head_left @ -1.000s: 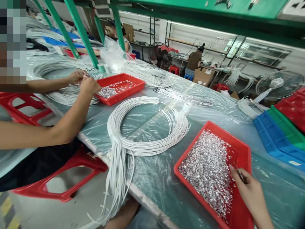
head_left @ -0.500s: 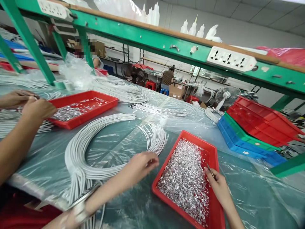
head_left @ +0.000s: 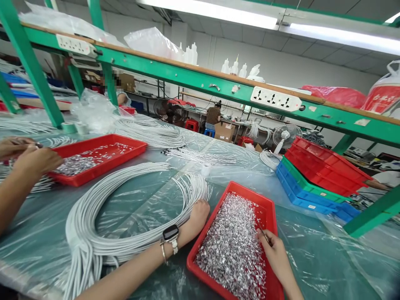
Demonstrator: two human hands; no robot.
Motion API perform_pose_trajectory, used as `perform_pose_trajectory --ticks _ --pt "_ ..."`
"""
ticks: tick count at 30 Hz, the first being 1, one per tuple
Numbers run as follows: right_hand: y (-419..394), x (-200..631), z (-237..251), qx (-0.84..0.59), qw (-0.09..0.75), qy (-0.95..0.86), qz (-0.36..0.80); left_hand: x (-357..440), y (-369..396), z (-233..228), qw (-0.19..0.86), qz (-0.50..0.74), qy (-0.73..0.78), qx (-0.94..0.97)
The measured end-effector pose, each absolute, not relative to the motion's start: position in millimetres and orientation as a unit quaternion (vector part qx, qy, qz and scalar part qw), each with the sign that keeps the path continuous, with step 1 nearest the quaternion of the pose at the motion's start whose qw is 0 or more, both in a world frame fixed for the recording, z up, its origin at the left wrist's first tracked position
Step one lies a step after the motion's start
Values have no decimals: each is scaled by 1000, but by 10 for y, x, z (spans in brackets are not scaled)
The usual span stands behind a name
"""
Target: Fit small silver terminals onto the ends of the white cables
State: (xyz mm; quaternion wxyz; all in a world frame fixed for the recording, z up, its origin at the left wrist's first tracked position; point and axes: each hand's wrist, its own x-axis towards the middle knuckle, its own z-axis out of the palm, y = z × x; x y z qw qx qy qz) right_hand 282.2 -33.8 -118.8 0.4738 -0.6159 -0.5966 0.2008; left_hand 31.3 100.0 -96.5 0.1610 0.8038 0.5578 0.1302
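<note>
My right hand (head_left: 275, 250) pinches a thin dark pair of tweezers (head_left: 264, 236) over the right side of a red tray (head_left: 269, 204). A thick layer of small shiny silver metal pieces (head_left: 231, 241) lies in that tray. My left hand (head_left: 198, 214), with a watch on its wrist, is curled at the cut ends of a large coil of white cables (head_left: 84, 212), just left of the tray. Its fingertips face away from me, so whatever they hold is hidden.
At the left, another person's hands (head_left: 34, 158) work beside a second red tray (head_left: 103, 146) of metal pieces. Stacked red, green and blue crates (head_left: 321, 166) stand at the right. A green shelf beam (head_left: 187, 79) with power strips crosses above the plastic-covered table.
My left hand has moved forward from above the coil to its cable ends, and its fingers have curled in. The right hand still holds the tweezers over the tray. The view has tilted up.
</note>
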Motion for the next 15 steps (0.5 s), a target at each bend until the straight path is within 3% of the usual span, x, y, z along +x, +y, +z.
perform_pose_trajectory --ticks 8,12,15 --pt "-359 2695 -1058 -605 499 -584 211 159 817 -317 433 230 427 760" --pt "-460 2585 -664 -594 518 -583 201 283 306 59 524 308 299 735" --pt "-614 2491 -215 -577 512 -604 201 306 1 263 603 267 205 723"
